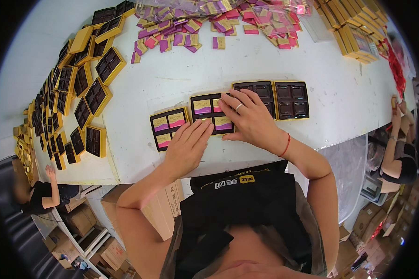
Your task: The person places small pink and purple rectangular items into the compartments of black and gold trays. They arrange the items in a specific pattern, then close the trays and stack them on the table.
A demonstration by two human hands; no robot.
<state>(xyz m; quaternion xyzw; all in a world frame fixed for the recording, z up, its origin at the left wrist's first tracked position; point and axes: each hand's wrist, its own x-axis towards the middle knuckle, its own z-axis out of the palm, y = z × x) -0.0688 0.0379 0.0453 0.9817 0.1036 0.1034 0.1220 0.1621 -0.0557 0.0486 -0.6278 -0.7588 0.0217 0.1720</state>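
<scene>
Four-compartment gift boxes with dark trays and gold rims stand in a row before me. The left box [160, 113] holds gold, purple and pink wrapped chocolates; part of it lies under my left hand [187, 145]. That hand is flat, its fingers stretched together and their tips over the near left compartment of the middle box [202, 96]. Over this box's right side reaches my right hand [252, 120], fingers extended and slightly apart, tips at a chocolate in the far right compartment. A purple-and-gold chocolate [223, 123] sits below them. Whatever lies under the fingertips is partly hidden.
Two trays to the right, one partly covered, include an unfilled box [292, 100]. A heap of wrapped chocolates [191, 35] lies at the back. Many boxes [95, 96] are piled left; gold lids [356, 39] are stacked far right. Other people work at both sides.
</scene>
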